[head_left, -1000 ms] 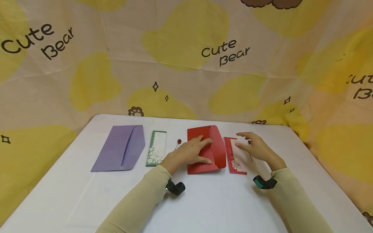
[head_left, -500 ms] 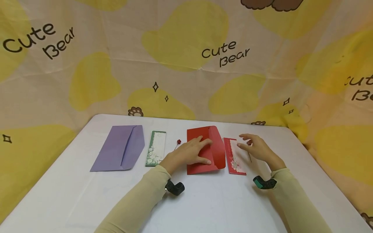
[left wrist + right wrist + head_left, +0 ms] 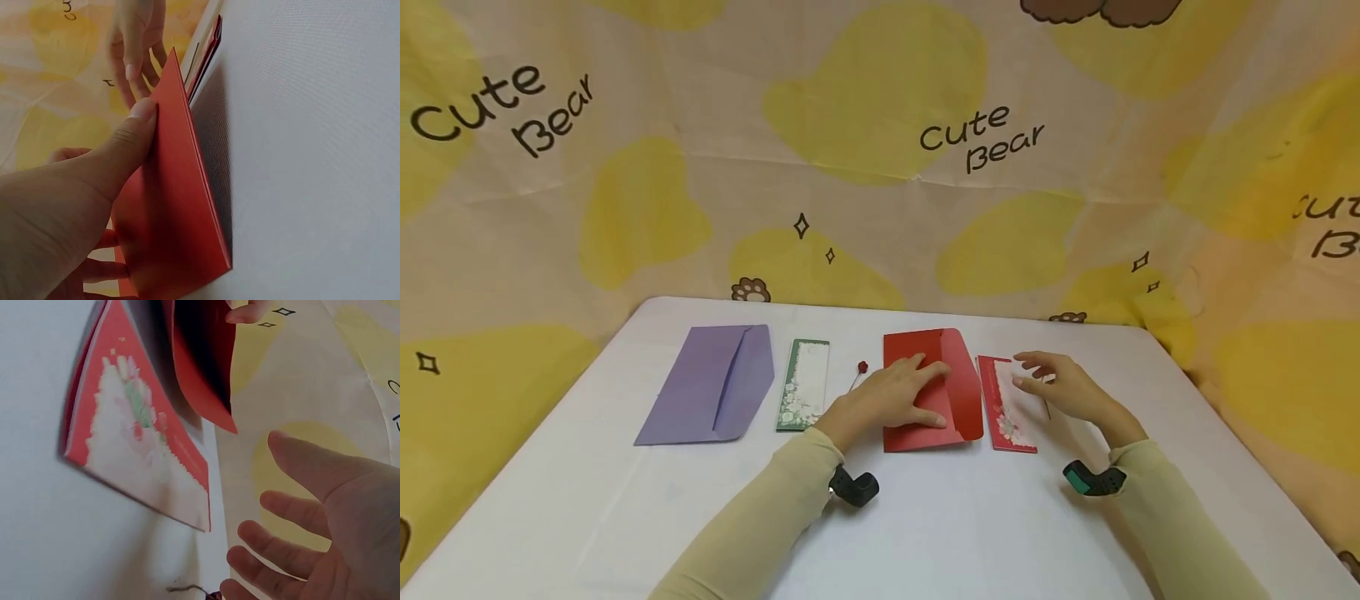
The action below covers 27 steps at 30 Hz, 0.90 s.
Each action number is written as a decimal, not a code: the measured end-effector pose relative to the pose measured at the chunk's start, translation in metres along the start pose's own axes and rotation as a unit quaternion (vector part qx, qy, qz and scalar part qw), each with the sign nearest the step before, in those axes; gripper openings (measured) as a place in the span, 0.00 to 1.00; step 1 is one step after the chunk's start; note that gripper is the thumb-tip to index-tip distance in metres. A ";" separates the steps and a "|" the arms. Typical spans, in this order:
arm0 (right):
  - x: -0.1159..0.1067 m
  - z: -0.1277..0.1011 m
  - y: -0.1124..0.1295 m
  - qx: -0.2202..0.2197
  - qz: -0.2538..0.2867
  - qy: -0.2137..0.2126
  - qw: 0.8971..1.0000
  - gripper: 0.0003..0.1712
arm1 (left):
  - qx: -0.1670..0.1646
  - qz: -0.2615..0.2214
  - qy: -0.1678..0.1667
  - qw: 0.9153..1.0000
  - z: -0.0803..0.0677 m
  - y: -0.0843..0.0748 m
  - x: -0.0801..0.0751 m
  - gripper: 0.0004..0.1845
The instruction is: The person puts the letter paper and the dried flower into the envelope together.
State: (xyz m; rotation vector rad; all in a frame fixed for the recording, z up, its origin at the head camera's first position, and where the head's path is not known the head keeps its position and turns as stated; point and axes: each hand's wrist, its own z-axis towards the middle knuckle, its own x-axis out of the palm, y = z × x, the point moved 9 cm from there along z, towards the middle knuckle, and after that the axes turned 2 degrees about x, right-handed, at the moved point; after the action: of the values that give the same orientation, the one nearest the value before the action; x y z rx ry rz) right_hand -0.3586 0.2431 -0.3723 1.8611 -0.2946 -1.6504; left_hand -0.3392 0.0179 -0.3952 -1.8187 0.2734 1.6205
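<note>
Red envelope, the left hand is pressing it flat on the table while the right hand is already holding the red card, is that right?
Not quite. The left hand does rest on the red envelope, but the right hand hovers open above the red card without holding it, as the right wrist view shows.

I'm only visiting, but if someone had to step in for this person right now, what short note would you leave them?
Left hand rests flat on the red envelope, whose flap is open. Right hand hovers open, fingers spread, over the red card, not gripping it. The card lies on the table just right of the envelope.
Done: envelope opened and held down.
Left: probably pick up the card and slide it in.
</note>
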 end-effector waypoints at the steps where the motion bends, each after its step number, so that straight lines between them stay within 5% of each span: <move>1: 0.001 -0.002 0.000 -0.005 0.003 0.002 1.000 0.32 | 0.000 0.001 0.000 1.000 0.000 0.000 0.000 0.43; 7: 0.004 -0.005 -0.001 -0.030 0.009 0.009 0.999 0.33 | 0.000 0.004 -0.003 1.000 0.000 -0.002 -0.004 0.42; 17: 0.018 -0.006 0.001 -0.032 0.016 0.083 0.996 0.40 | 0.002 0.001 -0.008 1.000 -0.001 -0.002 -0.007 0.42; 27: 0.029 -0.011 -0.002 0.004 -0.015 0.127 0.992 0.46 | -0.004 -0.009 0.000 1.000 0.000 -0.001 -0.001 0.43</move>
State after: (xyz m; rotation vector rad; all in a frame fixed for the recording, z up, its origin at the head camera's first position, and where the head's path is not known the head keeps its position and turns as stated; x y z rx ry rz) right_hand -0.3436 0.2322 -0.3972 2.0639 -0.1657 -1.4122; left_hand -0.3384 0.0182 -0.3935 -1.8222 0.2496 1.6123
